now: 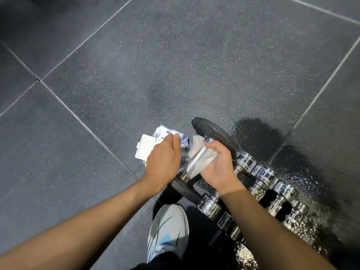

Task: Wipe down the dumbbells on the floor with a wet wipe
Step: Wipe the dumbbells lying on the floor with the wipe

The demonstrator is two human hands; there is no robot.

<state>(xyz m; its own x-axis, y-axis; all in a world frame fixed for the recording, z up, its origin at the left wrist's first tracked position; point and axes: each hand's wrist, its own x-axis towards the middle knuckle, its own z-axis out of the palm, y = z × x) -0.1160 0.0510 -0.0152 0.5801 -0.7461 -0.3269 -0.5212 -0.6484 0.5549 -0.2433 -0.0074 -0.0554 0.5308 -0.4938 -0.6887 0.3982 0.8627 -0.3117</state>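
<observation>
Several chrome dumbbells [263, 174] lie side by side on the dark rubber floor at the lower right. Closest to the middle is a dumbbell with black plates [214, 133], one plate standing on edge. My right hand [218, 168] grips a white wet wipe [198, 154] just above that dumbbell's bar. A white and purple wet wipe pack [148, 147] lies on the floor with its lid flipped open. My left hand [163, 160] hovers over the pack with curled fingers, and its fingertips touch the wrapper near the opening.
My foot in a white shoe [167, 230] stands just below the dumbbells. Dark speckled floor tiles [175, 65] with pale seams spread out above and to the left. Wet, shiny patches [303, 182] show on the floor around the dumbbells at the right.
</observation>
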